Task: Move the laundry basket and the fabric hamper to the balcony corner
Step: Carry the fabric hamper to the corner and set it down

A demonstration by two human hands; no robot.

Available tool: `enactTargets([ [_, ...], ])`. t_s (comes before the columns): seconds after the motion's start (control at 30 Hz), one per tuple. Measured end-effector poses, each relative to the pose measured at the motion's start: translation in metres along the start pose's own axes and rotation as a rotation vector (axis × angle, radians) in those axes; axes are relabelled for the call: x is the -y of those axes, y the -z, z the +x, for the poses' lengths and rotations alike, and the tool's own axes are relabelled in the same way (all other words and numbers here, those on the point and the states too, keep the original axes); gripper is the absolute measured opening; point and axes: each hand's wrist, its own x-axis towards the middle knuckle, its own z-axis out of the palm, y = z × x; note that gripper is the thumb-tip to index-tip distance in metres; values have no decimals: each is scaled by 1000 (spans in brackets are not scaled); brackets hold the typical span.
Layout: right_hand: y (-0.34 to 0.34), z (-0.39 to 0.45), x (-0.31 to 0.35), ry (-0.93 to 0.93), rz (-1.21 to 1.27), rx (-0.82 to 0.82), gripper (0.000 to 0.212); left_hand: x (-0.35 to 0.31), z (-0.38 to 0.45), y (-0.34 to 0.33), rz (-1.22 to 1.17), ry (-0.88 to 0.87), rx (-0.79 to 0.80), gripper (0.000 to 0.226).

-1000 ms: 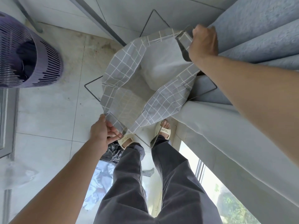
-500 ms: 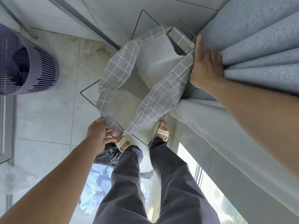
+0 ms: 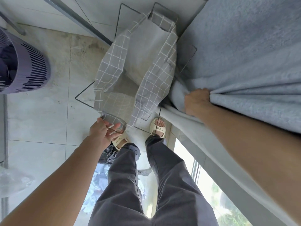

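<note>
1. Standing on the tiled floor [image 3: 40, 115] is the fabric hamper [image 3: 136, 69], a grey checked bag slung in a thin wire frame [image 3: 84, 101], directly ahead of the person's sandalled feet [image 3: 158, 128].
2. Left hand [image 3: 101, 131]: at the hamper's near corner, fingers curled round the wire handle [image 3: 114, 129] there, thumb lying along the fabric edge.
3. Right hand [image 3: 196, 101]: off the hamper, just beside its right flank, fingers bunched into a fold of the blue-grey curtain [image 3: 244, 62], gripping it.
4. The hamper lies between the two hands, its far end close to the wall [image 3: 57, 7] and the curtain's edge.
5. Laundry basket [image 3: 22, 69]: purple, slatted, dark cloth inside, on the floor at the left edge, well apart from both hands.
</note>
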Motion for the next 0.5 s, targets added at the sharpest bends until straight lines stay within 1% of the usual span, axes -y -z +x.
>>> enactTargets([
  [0.13,-15,-18,27,92,-114,123,51,13,-8,-8,-33,51,-18,32],
  [0.2,-28,-30,36,153,-146,166,47,19,-10,-10,-52,68,-29,32],
  [0.3,-57,-50,50,239,-103,247,38,28,-13,-12,-63,95,1,23],
  [0.43,-100,-80,71,348,-113,307,40,36,-21,-24,-147,121,33,22],
  [0.5,-115,-88,80,387,-65,341,40,42,-24,-33,-145,125,60,17],
])
